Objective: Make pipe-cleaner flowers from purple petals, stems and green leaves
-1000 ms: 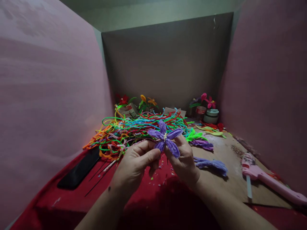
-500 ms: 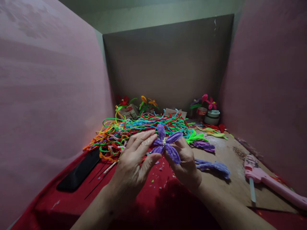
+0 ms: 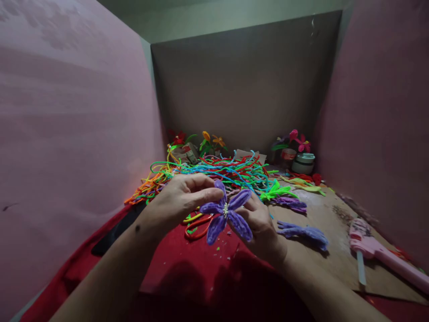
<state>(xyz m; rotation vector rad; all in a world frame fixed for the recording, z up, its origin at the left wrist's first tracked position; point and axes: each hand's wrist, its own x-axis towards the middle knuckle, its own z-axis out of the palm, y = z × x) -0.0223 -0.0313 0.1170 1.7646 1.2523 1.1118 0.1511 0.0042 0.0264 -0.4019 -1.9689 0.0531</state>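
Observation:
A purple pipe-cleaner flower [image 3: 214, 227] with several looped petals and a pale beaded centre faces me. My right hand [image 3: 259, 223] is closed behind it, gripping it from the back; the exact hold is hidden by the petals. My left hand [image 3: 187, 193] pinches the flower's upper petal between thumb and fingers. Just beyond my hands lies a tangled heap of coloured pipe cleaners [image 3: 231, 170]. To the right of my right hand rests a bundle of bluish-purple petals [image 3: 303, 233], with a darker purple bundle [image 3: 290, 204] and bright green leaves [image 3: 278, 191] behind.
A pink glue gun [image 3: 365, 243] lies at the right on a cardboard sheet [image 3: 338, 264]. A dark phone [image 3: 114, 232] is partly behind my left forearm. Finished flowers [image 3: 218, 141] and a lidded jar [image 3: 303, 163] stand at the back. Pink walls rise on both sides.
My left hand has moved from the flower's left side up to its top petal, showing the left petals fully. The flower sits slightly lower. The whole view has shifted a little.

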